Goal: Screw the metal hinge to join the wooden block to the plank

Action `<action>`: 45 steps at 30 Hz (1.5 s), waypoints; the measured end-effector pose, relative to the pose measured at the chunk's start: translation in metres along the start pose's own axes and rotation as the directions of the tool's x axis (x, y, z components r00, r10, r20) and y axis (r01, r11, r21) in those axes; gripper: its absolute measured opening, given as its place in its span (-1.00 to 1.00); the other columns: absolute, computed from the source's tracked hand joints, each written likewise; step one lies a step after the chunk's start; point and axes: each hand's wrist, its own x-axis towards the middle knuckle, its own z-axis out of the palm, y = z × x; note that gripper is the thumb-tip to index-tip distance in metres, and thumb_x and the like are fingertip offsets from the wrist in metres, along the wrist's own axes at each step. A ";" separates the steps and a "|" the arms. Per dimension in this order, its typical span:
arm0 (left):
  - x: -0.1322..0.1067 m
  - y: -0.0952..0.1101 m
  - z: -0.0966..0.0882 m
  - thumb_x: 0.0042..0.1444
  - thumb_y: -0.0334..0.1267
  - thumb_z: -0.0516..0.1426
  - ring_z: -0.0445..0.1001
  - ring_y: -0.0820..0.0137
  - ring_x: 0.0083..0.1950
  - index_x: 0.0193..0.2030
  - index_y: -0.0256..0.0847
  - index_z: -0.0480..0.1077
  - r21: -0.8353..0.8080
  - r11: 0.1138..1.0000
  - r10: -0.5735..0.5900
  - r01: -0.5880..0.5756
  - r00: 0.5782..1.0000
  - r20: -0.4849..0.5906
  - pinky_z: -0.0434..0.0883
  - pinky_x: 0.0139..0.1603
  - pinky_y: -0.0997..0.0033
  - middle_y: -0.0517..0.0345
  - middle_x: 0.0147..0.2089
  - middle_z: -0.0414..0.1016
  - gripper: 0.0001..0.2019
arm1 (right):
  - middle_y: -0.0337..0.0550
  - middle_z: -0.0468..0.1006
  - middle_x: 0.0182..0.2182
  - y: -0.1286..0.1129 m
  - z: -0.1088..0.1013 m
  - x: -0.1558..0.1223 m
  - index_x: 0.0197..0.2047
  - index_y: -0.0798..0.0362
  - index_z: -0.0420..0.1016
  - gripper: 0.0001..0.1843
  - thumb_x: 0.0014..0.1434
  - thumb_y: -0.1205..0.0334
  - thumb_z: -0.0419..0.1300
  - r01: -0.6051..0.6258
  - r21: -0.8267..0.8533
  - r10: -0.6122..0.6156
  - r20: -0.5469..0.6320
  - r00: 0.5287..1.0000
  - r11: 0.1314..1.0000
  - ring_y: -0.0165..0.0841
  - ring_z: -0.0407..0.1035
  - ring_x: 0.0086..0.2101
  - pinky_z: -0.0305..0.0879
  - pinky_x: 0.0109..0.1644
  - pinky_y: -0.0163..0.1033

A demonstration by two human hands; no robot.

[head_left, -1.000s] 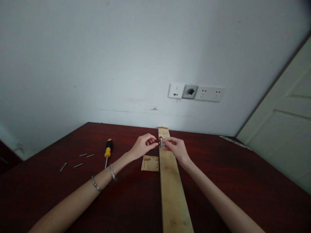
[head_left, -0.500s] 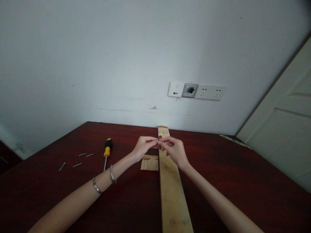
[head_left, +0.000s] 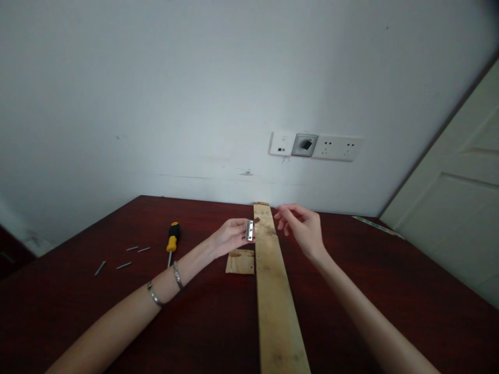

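My left hand [head_left: 233,235] pinches a small metal bracket [head_left: 250,230] with dark holes in it, held up beside the far part of a long wooden board [head_left: 273,296]. Whether the bracket touches the board I cannot tell. My right hand [head_left: 304,226] hovers just right of the board's far end, its fingers loosely bent and apart, with nothing in them. Below my left hand, a short piece of wood [head_left: 240,262] lies against the board's left edge.
On the dark red table [head_left: 195,332], a yellow-and-black screwdriver [head_left: 172,238] lies to the left. Several screws [head_left: 100,268] are scattered farther left. Behind stands a white wall with sockets [head_left: 337,148]. A patterned strip [head_left: 376,226] lies at the back right.
My right hand has let go of the bracket and moved to the right, its fingers opening. The bracket stays in my left hand, now turned so that its flat face shows.
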 end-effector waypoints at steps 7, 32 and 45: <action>0.001 -0.001 0.002 -0.11 -0.33 0.35 0.41 0.45 -0.36 -0.40 -0.42 0.47 0.065 0.998 0.029 -0.027 0.999 -0.035 0.37 -0.25 0.42 0.07 -0.44 0.43 -0.80 | -0.18 0.49 -0.53 0.006 0.005 -0.003 -0.32 0.15 0.50 -0.70 0.04 0.05 0.23 -0.060 -0.038 0.064 0.119 0.991 0.997 -0.51 0.30 -0.62 0.18 -0.66 -0.44; 0.000 0.002 0.010 0.00 -0.23 0.22 0.44 0.39 -0.32 -0.31 -0.34 0.51 0.765 0.634 0.288 -0.117 0.953 -0.093 0.35 -0.23 0.39 0.07 -0.36 0.53 -0.81 | -0.23 0.44 -0.61 0.013 0.018 -0.012 -0.45 0.15 0.48 -0.81 0.01 0.23 0.10 -0.123 -0.364 0.245 0.311 0.918 0.923 -0.51 0.30 -0.66 0.23 -0.74 -0.46; -0.017 0.029 0.023 -0.09 -0.33 0.29 0.25 0.18 0.22 0.24 -0.11 0.20 0.924 0.174 0.180 -0.341 0.933 0.311 0.16 0.22 0.14 -0.04 0.23 0.27 -0.30 | -0.26 0.44 -0.61 0.002 0.007 -0.004 -0.49 0.15 0.44 -0.81 -0.02 0.18 0.18 -0.276 -0.138 0.309 0.435 0.846 0.951 -0.54 0.29 -0.66 0.20 -0.73 -0.48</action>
